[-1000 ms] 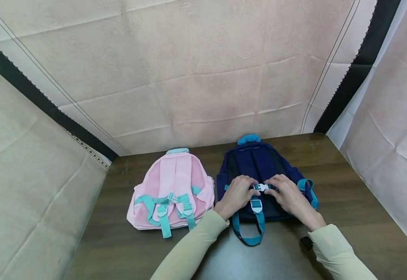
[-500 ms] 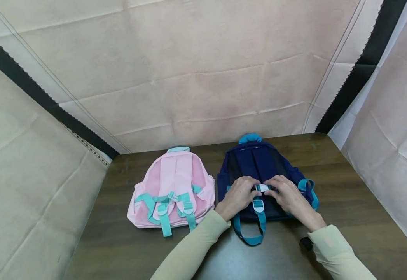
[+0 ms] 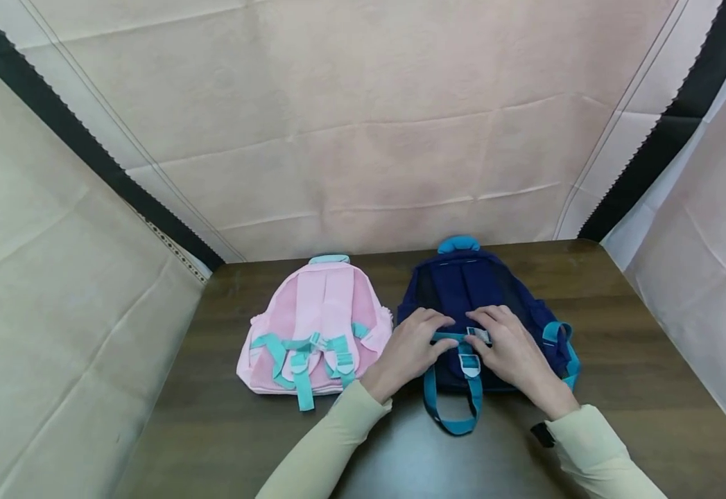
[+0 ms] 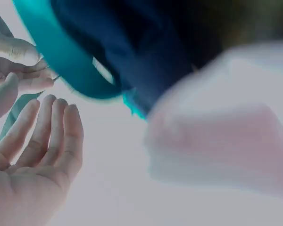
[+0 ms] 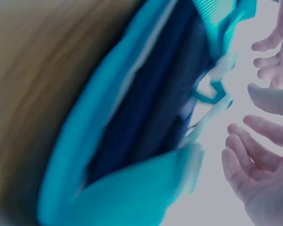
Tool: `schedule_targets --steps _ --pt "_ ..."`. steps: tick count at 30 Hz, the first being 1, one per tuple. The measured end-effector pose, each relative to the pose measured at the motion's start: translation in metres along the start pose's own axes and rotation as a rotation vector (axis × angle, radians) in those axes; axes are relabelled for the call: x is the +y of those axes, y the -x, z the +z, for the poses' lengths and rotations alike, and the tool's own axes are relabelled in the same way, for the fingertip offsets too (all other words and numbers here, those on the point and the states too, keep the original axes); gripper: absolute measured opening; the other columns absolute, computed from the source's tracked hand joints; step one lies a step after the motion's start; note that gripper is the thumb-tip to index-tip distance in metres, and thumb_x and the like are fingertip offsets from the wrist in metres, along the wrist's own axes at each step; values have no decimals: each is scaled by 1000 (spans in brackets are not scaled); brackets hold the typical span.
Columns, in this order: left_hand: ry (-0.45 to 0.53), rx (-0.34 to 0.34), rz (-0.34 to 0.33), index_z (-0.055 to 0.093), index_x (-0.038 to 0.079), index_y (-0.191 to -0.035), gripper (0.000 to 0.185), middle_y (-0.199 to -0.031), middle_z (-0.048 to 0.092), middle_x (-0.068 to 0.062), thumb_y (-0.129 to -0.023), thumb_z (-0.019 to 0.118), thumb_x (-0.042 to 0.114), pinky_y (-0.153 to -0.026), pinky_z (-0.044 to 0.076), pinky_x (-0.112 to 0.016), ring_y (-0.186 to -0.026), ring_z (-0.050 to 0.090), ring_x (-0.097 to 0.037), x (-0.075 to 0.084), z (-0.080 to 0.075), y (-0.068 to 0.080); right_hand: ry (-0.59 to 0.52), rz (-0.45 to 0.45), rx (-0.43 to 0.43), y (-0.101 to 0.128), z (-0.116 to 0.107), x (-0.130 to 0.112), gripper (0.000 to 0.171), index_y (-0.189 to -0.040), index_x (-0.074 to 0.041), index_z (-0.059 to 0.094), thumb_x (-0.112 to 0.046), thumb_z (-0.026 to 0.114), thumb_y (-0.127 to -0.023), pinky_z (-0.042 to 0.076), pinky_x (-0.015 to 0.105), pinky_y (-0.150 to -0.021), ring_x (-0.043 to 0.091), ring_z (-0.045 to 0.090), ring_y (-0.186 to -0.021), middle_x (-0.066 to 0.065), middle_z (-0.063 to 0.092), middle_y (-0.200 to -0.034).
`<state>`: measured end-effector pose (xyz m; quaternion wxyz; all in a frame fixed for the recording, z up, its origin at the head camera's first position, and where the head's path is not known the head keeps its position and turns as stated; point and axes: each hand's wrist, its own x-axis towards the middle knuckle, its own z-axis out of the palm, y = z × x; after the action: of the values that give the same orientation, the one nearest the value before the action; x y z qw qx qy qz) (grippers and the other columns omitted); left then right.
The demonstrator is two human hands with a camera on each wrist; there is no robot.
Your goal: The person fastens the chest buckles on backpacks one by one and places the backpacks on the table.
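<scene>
A navy backpack (image 3: 462, 284) lies straps-up on the brown table (image 3: 625, 360), right of a pink backpack (image 3: 313, 312). My left hand (image 3: 440, 326) rests on the navy bag with its fingers laid over the teal chest strap (image 3: 444, 337). My right hand (image 3: 478, 324) lies beside it, fingers over the white buckle (image 3: 480, 337). In the left wrist view my left hand (image 4: 37, 141) shows straight, spread fingers. My right hand (image 5: 254, 155) in the right wrist view has relaxed fingers next to blurred teal strap (image 5: 132, 197). A teal strap loop (image 3: 453, 410) hangs toward me.
Beige cloth walls (image 3: 363, 125) close in the table at the back and on both sides. The pink backpack's teal straps (image 3: 303, 353) lie across its lower half. A small black thing (image 3: 540, 433) sits near my right sleeve.
Both hands have slid slightly toward me on the navy backpack and their fingers have flattened. The white buckle, plain between the hands before, is now mostly covered. The view has shifted a little.
</scene>
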<state>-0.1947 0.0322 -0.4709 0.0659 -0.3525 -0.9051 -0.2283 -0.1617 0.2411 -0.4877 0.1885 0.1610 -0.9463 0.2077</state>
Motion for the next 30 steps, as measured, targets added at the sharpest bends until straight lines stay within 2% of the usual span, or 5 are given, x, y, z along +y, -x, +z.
schedule_targets --steps 4,9,12,23,30 --pt "6 9 -11 70 18 -126 37 -125 71 -1 -95 68 39 -93 57 -23 -112 64 -14 -9 -21 13 -23 -62 56 -11 4 -24 41 -120 -3 70 -19 82 -84 57 45 -86 28 60 -104 13 70 -116" --pt "18 64 -34 72 16 -122 35 -120 72 -2 -93 72 35 -93 58 -28 -109 66 -16 -27 -50 30 -64 -97 -5 -32 13 -54 44 -123 -5 69 -25 82 -85 59 40 -87 24 60 -106 10 69 -118" --pt "-6 66 -36 72 14 -122 36 -118 73 -3 -92 74 35 -94 58 -31 -110 68 -17 -43 -64 40 -82 -100 -50 -43 22 -68 46 -123 -6 70 -28 82 -85 59 38 -87 22 61 -105 9 69 -117" --pt "-207 -62 -184 72 11 -122 45 -120 72 -8 -86 80 36 -90 59 -39 -110 64 -24 -113 -106 82 -165 -36 -238 -63 55 -109 53 -128 -9 69 -40 80 -85 59 34 -86 19 57 -105 8 69 -121" --pt "-151 -182 -270 74 12 -119 41 -116 72 -6 -83 83 29 -89 58 -37 -107 63 -21 -129 -112 99 -218 -66 -280 -73 73 -129 58 -129 -9 68 -44 80 -84 59 34 -87 19 58 -109 7 68 -123"
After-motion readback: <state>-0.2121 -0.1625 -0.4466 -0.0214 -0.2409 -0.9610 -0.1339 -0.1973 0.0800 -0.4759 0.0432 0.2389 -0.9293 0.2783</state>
